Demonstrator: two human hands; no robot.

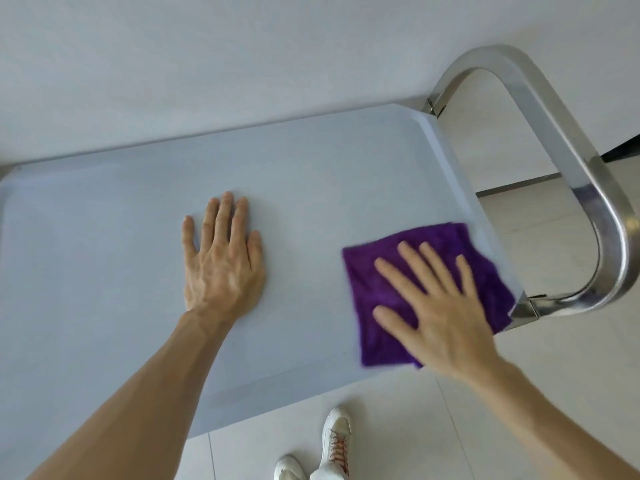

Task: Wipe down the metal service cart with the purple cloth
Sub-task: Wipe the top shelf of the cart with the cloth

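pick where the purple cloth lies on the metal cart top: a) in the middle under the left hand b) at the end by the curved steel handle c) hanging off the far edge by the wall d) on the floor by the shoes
b: the square purple cloth lies flat under the right hand at the cart top's end, beside the curved steel handle; the left hand rests on bare metal.

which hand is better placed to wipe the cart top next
Right. The right hand already presses flat on the purple cloth by the handle; the left hand lies bare on the cart top.
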